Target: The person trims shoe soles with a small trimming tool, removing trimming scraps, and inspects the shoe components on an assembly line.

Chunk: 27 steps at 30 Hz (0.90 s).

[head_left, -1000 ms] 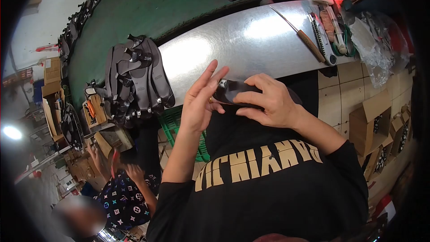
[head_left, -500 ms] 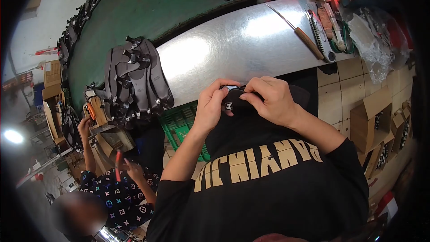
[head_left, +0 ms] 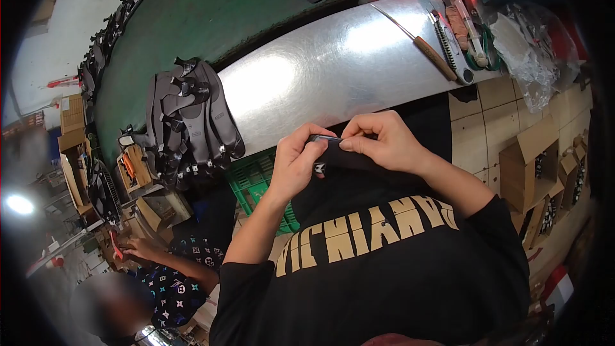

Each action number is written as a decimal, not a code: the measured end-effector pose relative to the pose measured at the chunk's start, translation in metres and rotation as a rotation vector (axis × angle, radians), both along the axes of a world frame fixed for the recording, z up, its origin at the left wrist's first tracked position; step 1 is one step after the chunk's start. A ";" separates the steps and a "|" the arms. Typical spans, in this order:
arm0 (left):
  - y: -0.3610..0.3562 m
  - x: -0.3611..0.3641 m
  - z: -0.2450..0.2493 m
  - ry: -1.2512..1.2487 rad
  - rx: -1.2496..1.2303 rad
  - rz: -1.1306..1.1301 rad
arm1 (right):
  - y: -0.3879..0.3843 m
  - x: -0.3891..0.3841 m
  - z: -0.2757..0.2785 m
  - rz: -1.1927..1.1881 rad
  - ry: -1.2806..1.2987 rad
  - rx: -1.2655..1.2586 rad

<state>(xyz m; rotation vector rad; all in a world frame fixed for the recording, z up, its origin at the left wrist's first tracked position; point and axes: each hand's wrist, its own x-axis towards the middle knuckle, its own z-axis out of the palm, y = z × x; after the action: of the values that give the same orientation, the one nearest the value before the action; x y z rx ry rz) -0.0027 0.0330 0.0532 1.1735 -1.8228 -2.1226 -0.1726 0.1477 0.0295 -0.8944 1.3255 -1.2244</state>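
In front of my chest both hands are on a dark sandal piece (head_left: 344, 155), which blends into my black shirt. My left hand (head_left: 298, 159) is closed on its left end, thumb and fingers pinching the upper edge, with a small tag or strap end with a white mark below the fingers. My right hand (head_left: 383, 142) pinches the same upper edge between thumb and curled fingers, just right of the left thumb. A shiny bit shows along the edge between the hands; its kind cannot be made out.
Ahead lies a metal worktop (head_left: 288, 83) with a wooden-handled awl (head_left: 435, 59) and other tools at its right. A pile of dark sandals (head_left: 192, 122) lies left, above a green crate (head_left: 253, 182). A co-worker's hand (head_left: 142, 248) holds a red-handled tool. Cardboard boxes (head_left: 532, 170) stand right.
My right hand has shifted slightly and now pinches higher on the edge; the dark sole no longer shows beyond it. The co-worker's hands have moved down and left from the wooden tray.
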 end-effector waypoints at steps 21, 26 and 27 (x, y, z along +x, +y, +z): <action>-0.026 0.013 -0.044 0.417 0.467 0.626 | -0.019 -0.087 -0.041 -0.519 1.209 -0.150; -0.020 -0.013 -0.038 0.456 0.974 0.833 | -0.008 -0.012 0.000 -0.162 0.254 -0.081; -0.018 -0.018 -0.039 0.459 0.990 0.844 | -0.008 0.004 0.001 -0.095 0.094 -0.075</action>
<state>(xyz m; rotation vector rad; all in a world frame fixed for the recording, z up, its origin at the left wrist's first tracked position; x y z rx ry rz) -0.0211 0.0150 0.0143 1.1037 0.0489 -2.3617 -0.1691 0.1394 0.0302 -0.9616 1.4179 -1.3264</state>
